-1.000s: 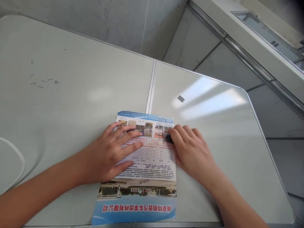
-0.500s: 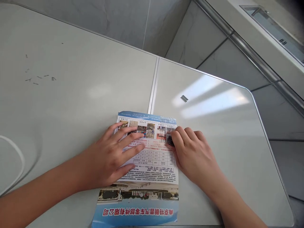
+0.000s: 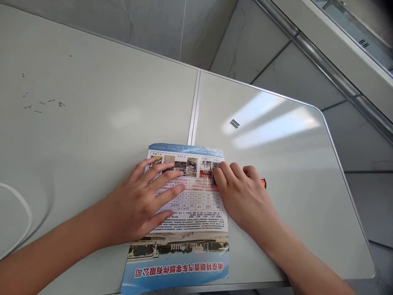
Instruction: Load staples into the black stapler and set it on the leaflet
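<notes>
A printed leaflet [image 3: 184,227] lies upside down to me on the table, with its blue band and red lettering towards me. My left hand [image 3: 150,198] rests flat on its left half, fingers spread over the photos and text. At the leaflet's upper right edge, my right hand [image 3: 242,188] is closed around a small black tool with an orange end [image 3: 263,183]. Most of that tool is hidden in the hand, so its kind does not show. Dense short pale lines [image 3: 214,153] cover the leaflet's upper right corner.
The pale table [image 3: 92,135] has a seam strip [image 3: 194,106] across it. Two short dark strips [image 3: 235,123] lie to its right. Dark marks [image 3: 43,104] dot the left side. A white cable [image 3: 26,213] curves at the left edge. Grey tiled walls [image 3: 147,24] stand behind.
My right hand has turned slightly around the tool, and its orange end now shows past the knuckles. The left hand stays on the leaflet. The view has shifted slightly.
</notes>
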`<state>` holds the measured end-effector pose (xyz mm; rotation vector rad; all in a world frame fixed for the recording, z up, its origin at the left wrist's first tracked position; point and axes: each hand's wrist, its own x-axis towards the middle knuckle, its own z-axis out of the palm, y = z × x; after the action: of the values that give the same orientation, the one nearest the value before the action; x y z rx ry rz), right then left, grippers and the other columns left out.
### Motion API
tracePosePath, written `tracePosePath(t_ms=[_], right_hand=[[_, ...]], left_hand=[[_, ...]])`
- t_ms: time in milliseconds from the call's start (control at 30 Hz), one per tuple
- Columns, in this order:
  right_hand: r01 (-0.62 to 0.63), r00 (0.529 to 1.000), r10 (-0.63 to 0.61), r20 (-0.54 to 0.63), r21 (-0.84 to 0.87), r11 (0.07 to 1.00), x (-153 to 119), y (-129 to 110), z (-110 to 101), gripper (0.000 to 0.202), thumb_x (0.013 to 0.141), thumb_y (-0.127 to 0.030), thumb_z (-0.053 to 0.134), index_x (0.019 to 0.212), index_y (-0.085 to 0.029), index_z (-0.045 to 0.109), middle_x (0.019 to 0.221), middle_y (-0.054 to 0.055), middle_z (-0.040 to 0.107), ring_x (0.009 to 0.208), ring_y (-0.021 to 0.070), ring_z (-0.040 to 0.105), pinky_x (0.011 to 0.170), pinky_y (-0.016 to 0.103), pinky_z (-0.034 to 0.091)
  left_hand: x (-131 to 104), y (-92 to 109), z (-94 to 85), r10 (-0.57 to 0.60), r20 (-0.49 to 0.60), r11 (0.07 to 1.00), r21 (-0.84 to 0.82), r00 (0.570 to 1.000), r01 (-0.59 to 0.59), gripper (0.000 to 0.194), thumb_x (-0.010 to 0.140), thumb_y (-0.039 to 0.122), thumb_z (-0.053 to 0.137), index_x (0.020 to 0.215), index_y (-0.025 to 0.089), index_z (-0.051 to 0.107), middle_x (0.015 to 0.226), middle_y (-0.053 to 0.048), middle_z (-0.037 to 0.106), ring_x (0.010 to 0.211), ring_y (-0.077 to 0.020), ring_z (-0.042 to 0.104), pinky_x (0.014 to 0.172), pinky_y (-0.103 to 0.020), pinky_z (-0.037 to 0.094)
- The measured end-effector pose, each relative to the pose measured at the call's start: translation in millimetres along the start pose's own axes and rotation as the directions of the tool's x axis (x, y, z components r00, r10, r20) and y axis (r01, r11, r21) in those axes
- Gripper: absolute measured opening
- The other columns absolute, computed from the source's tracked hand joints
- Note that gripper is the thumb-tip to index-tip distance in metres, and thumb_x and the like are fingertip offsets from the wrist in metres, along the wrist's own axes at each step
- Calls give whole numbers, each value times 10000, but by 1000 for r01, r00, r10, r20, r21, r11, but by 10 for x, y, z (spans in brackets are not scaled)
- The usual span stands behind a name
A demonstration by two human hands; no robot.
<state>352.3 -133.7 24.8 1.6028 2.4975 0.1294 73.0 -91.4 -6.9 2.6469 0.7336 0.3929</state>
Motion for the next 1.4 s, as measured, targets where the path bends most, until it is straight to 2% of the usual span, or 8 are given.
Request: tracePosePath(t_ms=[167,333,500,667,767,933,1133,1400], right_hand=[[-10,999,14,-39,104,995,-10,80,-4,122,1035,-157,460,975,-205,555,949,97,623,816,254,502,719,389,300],[91,996,-77,-49,425,901,-118,520,-5,174,1084,-293,448,1196,-209,551,1054,93,663,902,236,587,791,361,414],[81,996,-90,-15,611,787,-174,983,102,157,979,-294,598,1124,-247,636,1008,64,688,922,234,632,761,322,459],[37,997,-75,35,623,781,-206,1127,108,173,917,-337,650,1061,-240,645,1001,47,685,863,222,635,729,306,446],[-58,992,113,-60,574,816,-203,1072,117,156,934,-375,631,931,-223,597,916,40,653,785,204,593,676,297,392],[-163,844,449,-292,659,734,-96,726,163,249,943,-412,646,853,-225,507,779,9,572,673,173,502,622,295,336],[-8,957,217,-194,727,686,-25,-11,110,168,972,-377,617,958,-231,537,908,33,638,789,204,593,674,303,408],[78,987,39,-155,677,732,1,-300,79,97,968,-298,613,1017,-240,552,1098,62,664,981,232,622,800,313,458]], left_hand=[[12,-35,-19,25,8,1000,3,1000,-25,506,937,349,653,1436,299,590,1481,-85,597,1445,-360,445,1263,-630,254],[39,-61,-102,24,60,1000,9,998,-25,491,936,348,664,1419,290,603,1484,-103,589,1428,-373,457,1225,-632,283],[70,-120,-145,51,100,999,-8,994,-51,481,938,393,674,1408,311,614,1489,-99,586,1402,-370,484,1188,-596,305],[72,-180,-132,67,83,997,20,994,-69,444,982,454,634,1407,325,606,1510,-105,558,1387,-361,487,1147,-563,310],[69,-199,-182,14,-4,1000,25,1000,-14,426,1048,471,514,1440,310,563,1490,-119,551,1340,-328,513,1107,-523,335],[77,-240,-270,-275,-264,957,13,924,289,312,1082,383,421,1251,241,643,1285,-105,610,1178,-275,569,1022,-458,385],[79,-423,-153,-483,-329,849,50,812,525,205,1035,288,481,1118,226,658,1136,-91,626,1078,-283,571,927,-428,423],[76,-459,-132,-499,-318,844,36,806,536,120,1024,244,472,994,225,587,1058,-70,627,989,-257,567,891,-398,422]])
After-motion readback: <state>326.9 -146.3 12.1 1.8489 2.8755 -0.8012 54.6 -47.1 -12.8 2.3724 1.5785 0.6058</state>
